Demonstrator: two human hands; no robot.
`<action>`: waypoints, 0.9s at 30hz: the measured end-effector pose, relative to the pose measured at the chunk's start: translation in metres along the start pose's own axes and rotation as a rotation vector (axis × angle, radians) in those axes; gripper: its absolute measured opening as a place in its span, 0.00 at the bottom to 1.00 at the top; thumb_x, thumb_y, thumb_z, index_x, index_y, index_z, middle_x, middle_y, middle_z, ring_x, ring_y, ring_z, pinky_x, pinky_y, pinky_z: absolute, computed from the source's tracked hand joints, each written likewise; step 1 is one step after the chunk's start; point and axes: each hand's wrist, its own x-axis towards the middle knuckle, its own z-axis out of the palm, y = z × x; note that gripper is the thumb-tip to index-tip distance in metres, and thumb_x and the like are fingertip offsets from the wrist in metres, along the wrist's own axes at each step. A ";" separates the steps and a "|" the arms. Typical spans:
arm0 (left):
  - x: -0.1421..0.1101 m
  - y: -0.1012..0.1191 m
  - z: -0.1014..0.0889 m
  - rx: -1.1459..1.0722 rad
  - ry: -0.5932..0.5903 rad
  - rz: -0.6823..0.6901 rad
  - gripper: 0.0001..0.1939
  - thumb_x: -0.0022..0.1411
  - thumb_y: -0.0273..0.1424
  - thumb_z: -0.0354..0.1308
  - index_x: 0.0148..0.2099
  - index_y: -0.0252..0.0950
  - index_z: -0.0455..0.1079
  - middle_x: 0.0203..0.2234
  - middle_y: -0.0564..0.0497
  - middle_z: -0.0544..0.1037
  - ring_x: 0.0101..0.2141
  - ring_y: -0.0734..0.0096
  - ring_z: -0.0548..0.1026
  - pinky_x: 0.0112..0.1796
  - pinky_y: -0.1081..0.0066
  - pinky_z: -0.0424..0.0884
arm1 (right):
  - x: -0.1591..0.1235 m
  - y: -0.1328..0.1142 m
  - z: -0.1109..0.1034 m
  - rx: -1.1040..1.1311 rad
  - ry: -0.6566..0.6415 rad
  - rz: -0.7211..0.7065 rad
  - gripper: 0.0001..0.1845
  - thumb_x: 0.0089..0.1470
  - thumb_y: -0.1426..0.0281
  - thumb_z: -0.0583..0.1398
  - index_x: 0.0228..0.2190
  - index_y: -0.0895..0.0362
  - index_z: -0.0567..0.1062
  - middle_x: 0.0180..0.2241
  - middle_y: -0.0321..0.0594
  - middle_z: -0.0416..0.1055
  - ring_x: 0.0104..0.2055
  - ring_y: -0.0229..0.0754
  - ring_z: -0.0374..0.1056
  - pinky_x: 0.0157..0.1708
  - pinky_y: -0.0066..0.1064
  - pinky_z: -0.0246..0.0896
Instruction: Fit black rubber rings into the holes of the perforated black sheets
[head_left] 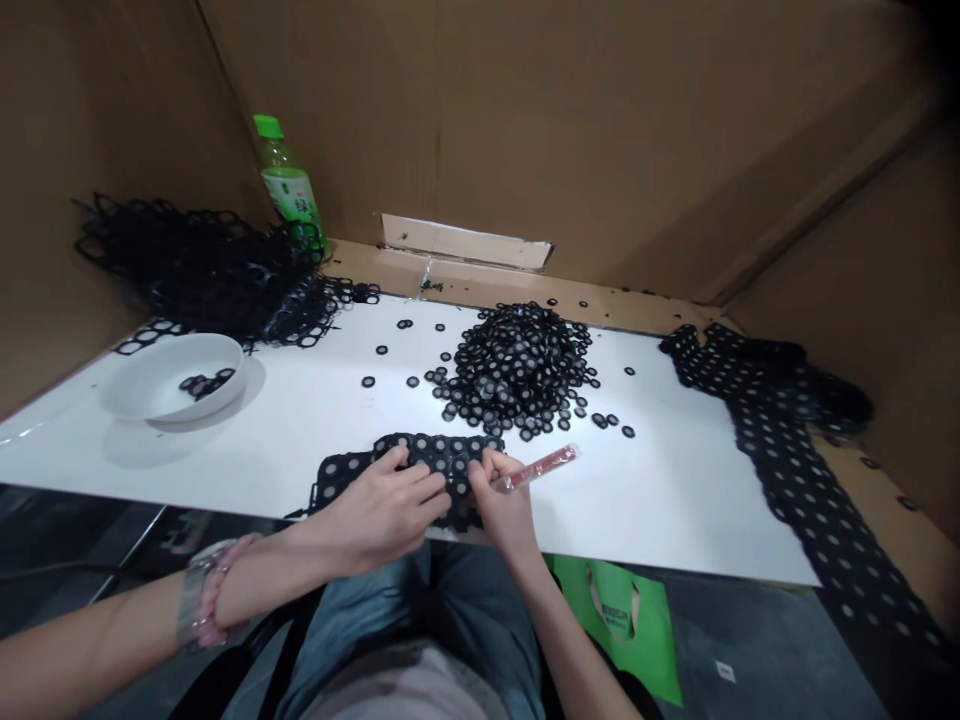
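White-topped work surface [225, 470], walled by cardboard panels [600, 130], is occupied near its front edge by a black perforated sheet [427, 450], which lies directly beneath both hands. The left hand [382, 510] is laid with fingers flat on the sheet, its forearm extended in from the left. A red-handled tool [538, 467] is gripped in the right hand [506, 500]. The hands are held close together, just apart. A heap of black rings [517, 365] is situated beyond them; a white bowl [172, 385] is positioned further left.
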 end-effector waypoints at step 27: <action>-0.003 -0.007 0.022 0.187 0.487 0.142 0.11 0.60 0.23 0.52 0.25 0.35 0.61 0.19 0.59 0.66 0.22 0.77 0.60 0.26 0.68 0.46 | -0.008 0.000 0.006 -0.245 -0.137 -0.191 0.16 0.43 0.78 0.51 0.15 0.55 0.48 0.13 0.27 0.45 0.17 0.31 0.46 0.20 0.27 0.41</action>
